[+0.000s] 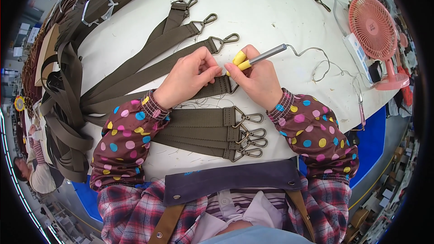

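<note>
My right hand (257, 81) grips a corded pen-shaped tool (268, 54), grey at the back and yellow toward the tip. A yellow covering (239, 58) shows at its index finger. Close beside the tip, my left hand (190, 74) has thumb and fingers pinched together; whatever they hold is too small to make out. Both hands are over the stitched end of an olive webbing strap (212, 87), whose metal fitting is partly hidden by the right hand. Farther off lie straps ending in metal snap hooks (229, 38). Nearer me, several more straps (199, 124) lie stacked with their hooks (253, 133) pointing right.
Looped webbing (68, 122) hangs over the table's left side, below a tied strap bundle (97, 7). At right stand a pink fan (373, 27) and a white power strip (357, 56). The tool's thin cord (312, 49) runs across the white table (298, 13). A person (40, 171) is at far left.
</note>
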The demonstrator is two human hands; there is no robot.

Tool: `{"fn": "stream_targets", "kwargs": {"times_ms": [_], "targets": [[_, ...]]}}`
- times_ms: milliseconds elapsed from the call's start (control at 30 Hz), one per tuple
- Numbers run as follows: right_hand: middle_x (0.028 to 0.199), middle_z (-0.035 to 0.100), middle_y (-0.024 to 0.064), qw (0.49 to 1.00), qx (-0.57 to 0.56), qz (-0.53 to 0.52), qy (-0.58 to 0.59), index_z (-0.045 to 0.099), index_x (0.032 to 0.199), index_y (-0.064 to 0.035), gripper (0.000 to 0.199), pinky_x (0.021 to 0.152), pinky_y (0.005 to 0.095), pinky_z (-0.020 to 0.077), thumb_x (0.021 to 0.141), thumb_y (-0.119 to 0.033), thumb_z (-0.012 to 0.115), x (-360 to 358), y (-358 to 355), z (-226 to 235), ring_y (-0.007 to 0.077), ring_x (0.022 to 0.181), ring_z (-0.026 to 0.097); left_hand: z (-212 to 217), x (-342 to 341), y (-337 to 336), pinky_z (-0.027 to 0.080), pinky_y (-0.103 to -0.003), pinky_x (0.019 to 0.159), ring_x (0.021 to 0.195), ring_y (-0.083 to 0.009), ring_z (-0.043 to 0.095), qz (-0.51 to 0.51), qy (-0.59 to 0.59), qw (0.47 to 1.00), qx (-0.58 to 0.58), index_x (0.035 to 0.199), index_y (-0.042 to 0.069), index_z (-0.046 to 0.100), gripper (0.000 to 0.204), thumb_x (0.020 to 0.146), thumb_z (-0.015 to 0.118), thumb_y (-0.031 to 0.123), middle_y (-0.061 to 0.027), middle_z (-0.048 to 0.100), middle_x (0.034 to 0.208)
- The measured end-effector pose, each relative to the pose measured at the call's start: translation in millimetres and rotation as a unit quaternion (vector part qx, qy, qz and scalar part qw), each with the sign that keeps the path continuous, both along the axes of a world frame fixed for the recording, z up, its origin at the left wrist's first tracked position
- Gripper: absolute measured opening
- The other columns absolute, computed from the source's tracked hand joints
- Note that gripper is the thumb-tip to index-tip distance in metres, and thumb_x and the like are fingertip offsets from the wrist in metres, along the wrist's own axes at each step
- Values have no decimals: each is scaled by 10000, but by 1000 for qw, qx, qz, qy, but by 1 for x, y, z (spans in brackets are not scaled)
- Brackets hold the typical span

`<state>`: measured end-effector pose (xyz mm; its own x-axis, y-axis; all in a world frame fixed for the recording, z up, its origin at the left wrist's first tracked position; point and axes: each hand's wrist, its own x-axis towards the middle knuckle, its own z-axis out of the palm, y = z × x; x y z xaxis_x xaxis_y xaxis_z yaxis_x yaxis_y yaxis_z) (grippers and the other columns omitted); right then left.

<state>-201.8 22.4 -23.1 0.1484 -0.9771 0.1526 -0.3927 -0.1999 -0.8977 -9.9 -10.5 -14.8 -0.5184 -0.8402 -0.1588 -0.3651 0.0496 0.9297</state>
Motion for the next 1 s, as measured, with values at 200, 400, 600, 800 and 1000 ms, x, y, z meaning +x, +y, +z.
{"fn": "stream_targets", "kwargs": {"times_ms": [200, 400, 600, 800, 1000], "targets": [[622, 578, 79, 999, 0, -9, -35, 443, 841, -16, 292, 484, 275, 442, 848, -207, 664, -1, 0, -5, 157, 532, 594, 19, 7, -1, 500, -274, 661, 753, -146, 613, -30, -76, 994, -68, 913, 36, 512, 257, 857, 664, 235, -61, 629, 851], [687, 593, 28, 990, 37, -15, -139, 466, 852, -27, 220, 522, 207, 440, 874, -153, 645, -3, 2, 5, 59, 612, 578, 29, 17, 9, 474, -317, 654, 782, -218, 589, -125, -261, 921, -262, 888, 81, 519, 332, 733, 757, 253, -49, 543, 888], [732, 578, 23, 972, -24, -5, -234, 466, 855, -29, 191, 535, 189, 418, 864, -87, 648, -4, 9, 17, 45, 633, 542, 24, 9, 23, 474, -307, 586, 697, -228, 589, -81, -306, 868, -383, 881, 83, 512, 257, 743, 721, 141, -50, 544, 883], [716, 583, 19, 977, 24, 35, -210, 462, 859, -25, 193, 535, 202, 428, 875, -113, 633, -2, 5, 0, 46, 623, 545, 18, 12, 19, 475, -309, 601, 695, -215, 581, -87, -179, 944, -261, 940, 81, 535, 280, 749, 729, 147, -48, 538, 855], [697, 597, 38, 988, 33, 53, -142, 457, 860, -18, 215, 531, 220, 448, 867, -136, 636, 2, 4, -5, 65, 617, 580, 18, 12, 15, 476, -355, 654, 781, -242, 600, -113, -198, 951, -210, 863, 66, 561, 211, 771, 711, 182, -67, 554, 833]]}}
